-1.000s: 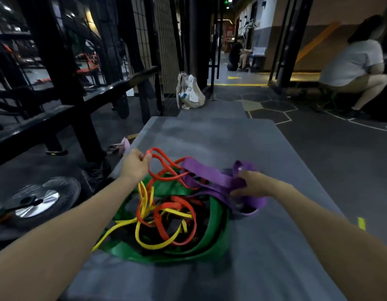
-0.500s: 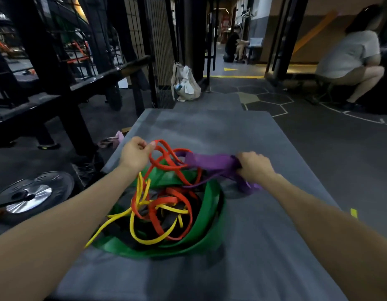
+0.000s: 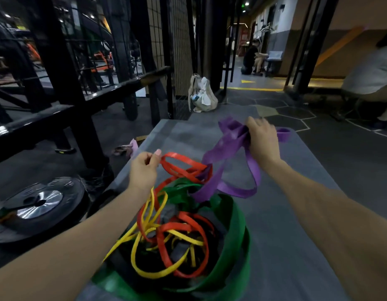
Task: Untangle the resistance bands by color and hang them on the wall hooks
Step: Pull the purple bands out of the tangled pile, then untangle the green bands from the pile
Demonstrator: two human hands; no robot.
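Right hand (image 3: 261,141) gripping purple band (image 3: 228,146), raised above and beyond tangle (image 3: 183,231) on grey worktop (image 3: 286,235); lower loop trailing into heap. Left hand (image 3: 144,170) pinching red band (image 3: 181,162) at tangle's near-left edge.

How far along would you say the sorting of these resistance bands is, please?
Nothing is hung yet. The right hand grips the purple band, lifted but still threaded into the pile; the left hand pinches the red band. The yellow band and green band remain tangled on the mat.
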